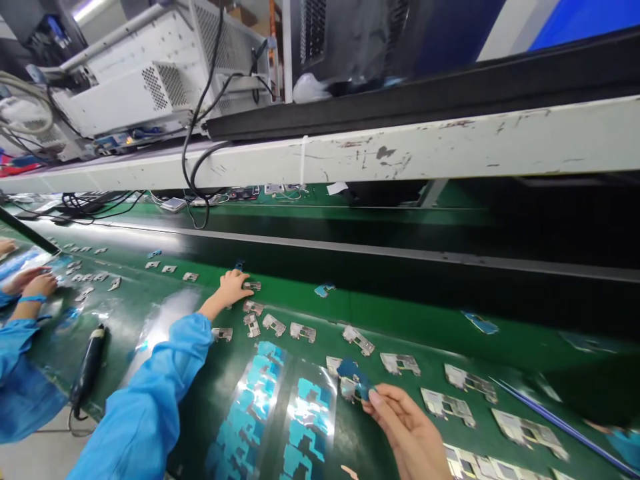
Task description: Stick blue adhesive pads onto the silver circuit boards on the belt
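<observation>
Pinching a blue film piece [354, 377] by its edge, right grip [410, 433] clamped; left grip [233, 287], fingers curled, touching a metal frame [253, 285] at ten o'clock.

There were two clear film sheets [255, 413], one black tool [89, 367], over twenty metal frames [303, 332], and one blue film piece [353, 375] in the right hand [407, 433].

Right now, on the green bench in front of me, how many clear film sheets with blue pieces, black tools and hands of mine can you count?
Clear film sheets with blue pieces: 2
Black cylindrical tool: 1
Own hands, left hand and right hand: 2
Total: 5
</observation>
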Motion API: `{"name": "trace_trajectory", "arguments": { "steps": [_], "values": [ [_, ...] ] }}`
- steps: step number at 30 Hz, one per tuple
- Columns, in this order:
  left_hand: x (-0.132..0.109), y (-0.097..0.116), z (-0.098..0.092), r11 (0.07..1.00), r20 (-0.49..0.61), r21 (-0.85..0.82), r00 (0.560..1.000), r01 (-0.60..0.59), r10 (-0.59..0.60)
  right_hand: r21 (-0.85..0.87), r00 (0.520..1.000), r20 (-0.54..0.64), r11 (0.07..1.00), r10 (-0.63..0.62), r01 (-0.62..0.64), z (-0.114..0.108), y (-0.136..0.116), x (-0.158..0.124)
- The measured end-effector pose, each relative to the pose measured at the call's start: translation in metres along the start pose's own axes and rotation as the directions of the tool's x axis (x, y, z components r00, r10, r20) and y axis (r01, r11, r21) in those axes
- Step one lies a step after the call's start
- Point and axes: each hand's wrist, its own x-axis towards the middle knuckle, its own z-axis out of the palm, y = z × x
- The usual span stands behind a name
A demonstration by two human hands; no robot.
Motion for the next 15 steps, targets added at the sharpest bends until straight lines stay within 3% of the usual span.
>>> {"name": "trace_trajectory", "arguments": {
  "steps": [4,9,12,15],
  "values": [
    [0.016,-0.019,0.008,0.996,0.008,-0.089,1.000,0.015,-0.015,0.116,0.998,0.005,0.991,0.061,-0.061,-0.006,-0.003,0.008],
    [0.013,-0.019,0.007,0.936,-0.030,-0.351,1.000,-0.001,-0.010,0.157,0.999,-0.021,0.987,0.038,-0.034,-0.011,-0.007,0.013],
    [-0.005,0.002,0.018,0.819,-0.064,-0.574,0.998,-0.024,-0.016,0.140,1.000,-0.007,0.990,0.009,-0.008,-0.013,-0.014,0.011],
    [-0.047,0.043,0.054,0.633,-0.069,-0.772,0.998,-0.053,-0.002,0.056,0.998,0.029,0.997,-0.053,0.051,-0.011,-0.026,0.009]
  ]
}}
